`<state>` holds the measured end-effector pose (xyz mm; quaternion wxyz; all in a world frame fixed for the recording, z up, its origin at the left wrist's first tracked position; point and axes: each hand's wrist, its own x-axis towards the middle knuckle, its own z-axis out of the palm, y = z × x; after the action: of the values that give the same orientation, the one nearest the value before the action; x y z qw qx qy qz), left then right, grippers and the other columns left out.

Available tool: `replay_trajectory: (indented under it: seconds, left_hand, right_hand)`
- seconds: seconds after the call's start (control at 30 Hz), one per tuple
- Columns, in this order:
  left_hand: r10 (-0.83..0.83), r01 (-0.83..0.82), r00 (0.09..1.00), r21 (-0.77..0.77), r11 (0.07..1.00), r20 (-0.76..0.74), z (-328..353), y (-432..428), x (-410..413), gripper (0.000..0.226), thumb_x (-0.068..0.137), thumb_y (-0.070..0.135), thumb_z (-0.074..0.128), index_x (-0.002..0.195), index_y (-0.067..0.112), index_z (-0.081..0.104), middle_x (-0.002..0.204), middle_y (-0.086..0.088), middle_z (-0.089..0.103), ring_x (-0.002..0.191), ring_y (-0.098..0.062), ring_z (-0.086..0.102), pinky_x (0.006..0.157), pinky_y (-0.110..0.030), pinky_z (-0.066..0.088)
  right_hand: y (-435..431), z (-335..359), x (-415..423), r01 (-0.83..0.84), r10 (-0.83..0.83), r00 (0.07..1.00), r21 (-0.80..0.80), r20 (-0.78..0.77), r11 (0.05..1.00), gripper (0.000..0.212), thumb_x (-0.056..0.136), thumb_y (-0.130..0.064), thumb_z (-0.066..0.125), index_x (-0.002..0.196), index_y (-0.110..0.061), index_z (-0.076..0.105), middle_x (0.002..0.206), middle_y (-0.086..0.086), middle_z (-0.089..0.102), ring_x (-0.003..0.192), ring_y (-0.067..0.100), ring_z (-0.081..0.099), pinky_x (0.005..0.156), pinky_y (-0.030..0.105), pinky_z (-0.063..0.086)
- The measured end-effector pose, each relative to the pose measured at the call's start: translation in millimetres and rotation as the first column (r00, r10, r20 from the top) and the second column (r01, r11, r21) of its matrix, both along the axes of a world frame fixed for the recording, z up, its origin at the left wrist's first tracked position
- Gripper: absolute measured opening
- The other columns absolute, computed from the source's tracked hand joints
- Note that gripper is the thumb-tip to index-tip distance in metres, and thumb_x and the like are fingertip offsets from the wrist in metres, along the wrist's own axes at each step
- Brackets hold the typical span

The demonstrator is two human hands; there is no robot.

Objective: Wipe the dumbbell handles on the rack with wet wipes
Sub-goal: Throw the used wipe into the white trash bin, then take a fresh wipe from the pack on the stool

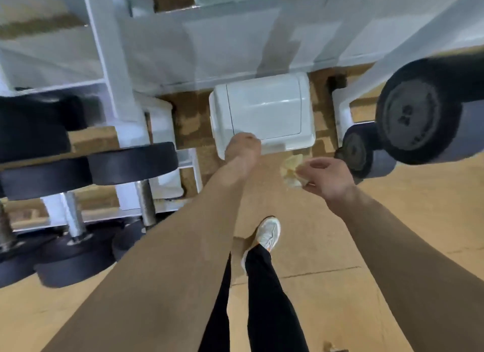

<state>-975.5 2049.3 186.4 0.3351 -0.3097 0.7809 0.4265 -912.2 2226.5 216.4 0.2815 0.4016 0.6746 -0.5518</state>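
Beside the white bin (218,121), a soft, light wipe (288,168) is pinched edgewise in the right grip (327,176); left grip (243,150) is rested on the lid (264,108), curl hidden

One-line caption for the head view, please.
Left hand touches the white bin at its front edge; right hand pinches a crumpled wipe; dumbbells flank them.

The left arm (183,247) and the right arm (408,252) are bare all the way down, and so are the left hand (242,148) and the right hand (327,176). The legs wear tight black trousers (264,299). One foot shows — it wears a white sneaker (265,234) with a bit of orange by the heel.
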Motion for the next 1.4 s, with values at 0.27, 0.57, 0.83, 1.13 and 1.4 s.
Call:
replay_trajectory:
  seconds: [0.27,0.57,0.83,1.13,1.4]
  left_hand:
    - [-0.317,0.297,0.940,-0.154,0.942,-0.126,-71,-5,-29,0.030,0.097,0.031,0.045,0.122,0.029,0.062,0.121,-0.001,0.062,0.109,-0.028,0.058,0.087,-0.033,0.047]
    - [-0.330,0.320,0.939,-0.109,0.941,-0.097,-76,-16,-37,0.048,0.104,0.027,0.042,0.152,0.032,0.041,0.149,-0.002,0.050,0.130,-0.031,0.050,0.106,-0.040,0.043]
    - [-0.405,0.401,0.914,-0.115,0.909,-0.014,-9,-34,-6,0.047,0.103,0.031,0.047,0.149,0.019,0.046,0.149,-0.007,0.049,0.131,-0.031,0.048,0.106,-0.038,0.043]
    - [-0.421,0.417,0.907,-0.098,0.904,-0.027,176,-81,66,0.035,0.097,0.013,0.056,0.131,0.019,0.055,0.128,-0.008,0.063,0.113,-0.026,0.060,0.095,-0.038,0.052]
    - [-0.132,0.113,0.988,-0.222,0.969,-0.076,281,-149,199,0.021,0.099,0.024,0.050,0.106,0.013,0.067,0.118,-0.010,0.067,0.111,-0.033,0.061,0.097,-0.038,0.048]
  right_hand:
    - [-17,-77,-46,0.156,-0.152,0.987,-0.096,0.047,0.983,0.014,0.096,-0.004,0.062,0.107,0.000,0.070,0.101,0.015,0.073,0.084,0.022,0.072,0.070,0.030,0.062]
    - [-51,-82,-88,0.188,-0.198,0.973,0.089,0.116,0.978,0.021,0.098,-0.013,0.046,0.109,-0.006,0.063,0.085,0.005,0.054,0.091,0.025,0.057,0.099,0.054,0.054]
    - [-56,-15,-49,-0.002,-0.018,0.988,0.126,0.156,0.992,0.033,0.093,-0.024,0.052,0.120,-0.006,0.055,0.104,0.007,0.062,0.101,0.032,0.066,0.096,0.056,0.055]
    - [-100,161,-27,-0.703,0.671,0.704,0.362,0.232,0.612,0.052,0.102,-0.036,0.047,0.144,-0.009,0.036,0.144,0.018,0.045,0.130,0.040,0.046,0.106,0.046,0.044]
    - [-178,255,37,-0.911,0.957,0.213,0.394,0.196,0.122,0.059,0.104,-0.042,0.046,0.153,-0.012,0.032,0.155,0.018,0.035,0.141,0.040,0.036,0.113,0.047,0.035]
